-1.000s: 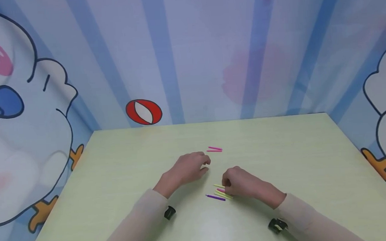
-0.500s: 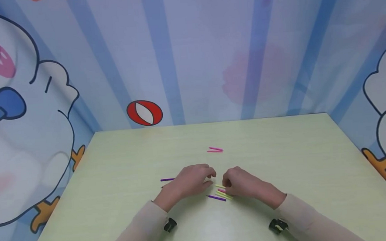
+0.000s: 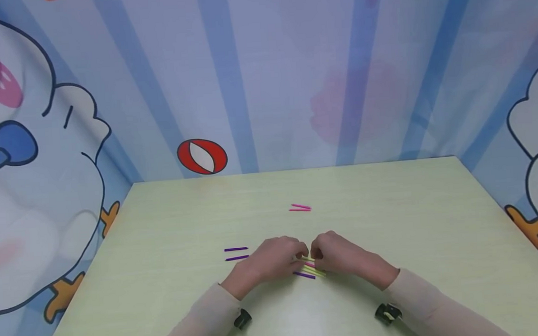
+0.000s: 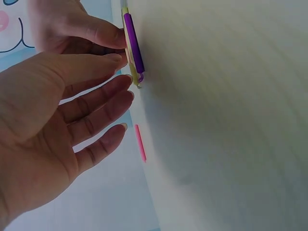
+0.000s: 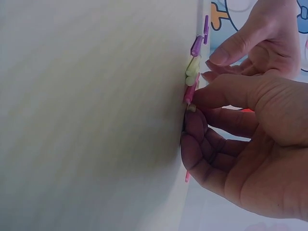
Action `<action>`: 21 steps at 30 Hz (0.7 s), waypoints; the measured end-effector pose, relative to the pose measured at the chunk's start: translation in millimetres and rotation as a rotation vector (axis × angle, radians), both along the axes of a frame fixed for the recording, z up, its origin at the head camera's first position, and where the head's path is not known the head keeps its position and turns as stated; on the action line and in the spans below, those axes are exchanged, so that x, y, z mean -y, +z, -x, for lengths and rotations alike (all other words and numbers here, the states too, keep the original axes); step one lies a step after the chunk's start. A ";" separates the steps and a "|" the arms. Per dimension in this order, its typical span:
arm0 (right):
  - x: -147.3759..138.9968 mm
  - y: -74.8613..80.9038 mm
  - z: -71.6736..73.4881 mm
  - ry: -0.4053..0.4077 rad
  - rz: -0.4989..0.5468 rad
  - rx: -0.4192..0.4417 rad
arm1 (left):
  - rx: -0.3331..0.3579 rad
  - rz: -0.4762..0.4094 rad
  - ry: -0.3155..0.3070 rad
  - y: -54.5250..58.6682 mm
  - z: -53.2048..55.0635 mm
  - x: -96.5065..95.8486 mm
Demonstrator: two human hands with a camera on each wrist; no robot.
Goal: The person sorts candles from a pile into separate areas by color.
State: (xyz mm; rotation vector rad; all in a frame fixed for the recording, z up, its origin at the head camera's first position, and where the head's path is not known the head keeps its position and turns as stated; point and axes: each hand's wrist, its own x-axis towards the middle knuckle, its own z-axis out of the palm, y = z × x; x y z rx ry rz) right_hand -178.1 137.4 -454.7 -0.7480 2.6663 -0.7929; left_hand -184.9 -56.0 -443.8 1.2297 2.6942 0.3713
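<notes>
Several thin coloured sticks with pointed tips lie in a loose row under my hands: a purple stick (image 3: 305, 275) nearest me, then yellow sticks (image 3: 313, 270) and a pink stick (image 5: 190, 91). My right hand (image 3: 341, 255) is at their right ends, its thumb and fingertips pinching the end of a yellow stick (image 5: 192, 108). My left hand (image 3: 274, 257) reaches in from the other side, thumb and fingers loosely bent and apart, holding nothing. Its fingertips (image 4: 126, 81) are right at the left ends of the sticks. The two hands almost meet.
Two purple sticks (image 3: 236, 249) lie left of my left hand. Farther back on the pale table (image 3: 391, 206) are two pink sticks (image 3: 300, 207). A printed cloth backdrop (image 3: 282, 74) stands along the back and sides.
My left hand has moved toward me and slightly right, down to the row of sticks, uncovering the two purple sticks at its left. My right hand stays in place.
</notes>
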 end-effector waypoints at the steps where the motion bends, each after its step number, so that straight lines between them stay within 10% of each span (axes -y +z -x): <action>1: 0.3 -0.3 -0.1 -0.006 -0.005 0.005 | -0.003 0.000 -0.004 -1.2 0.2 -0.5; 21: -0.2 0.8 0.0 0.011 0.008 -0.004 | -0.028 0.022 -0.079 -6.7 3.1 -6.4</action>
